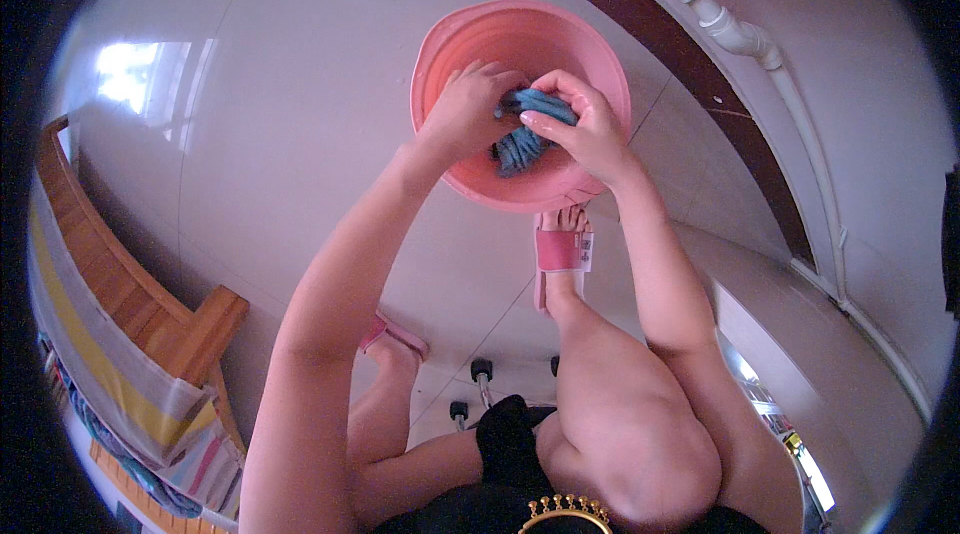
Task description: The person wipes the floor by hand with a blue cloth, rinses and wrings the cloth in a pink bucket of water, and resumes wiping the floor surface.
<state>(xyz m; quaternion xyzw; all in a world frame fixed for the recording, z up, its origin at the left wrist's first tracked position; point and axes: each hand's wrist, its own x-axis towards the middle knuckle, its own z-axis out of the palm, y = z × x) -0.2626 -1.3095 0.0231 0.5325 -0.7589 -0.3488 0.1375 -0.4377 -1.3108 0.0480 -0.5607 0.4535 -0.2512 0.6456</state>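
A pink plastic basin stands on the floor in front of me. Inside it is a wet-looking blue cloth, bunched up and partly folded. My right hand grips the upper fold of the cloth between its thumb and curled fingers. On the other side my left hand grasps the cloth's left part, back of the hand upward; its thumb and much of its grip are hidden. Both forearms reach over the basin's near rim.
A pink slipper on my foot is close to the basin. Chair casters show between my legs. At left is a wooden piece of furniture with striped fabric. A white pipe runs along the right wall.
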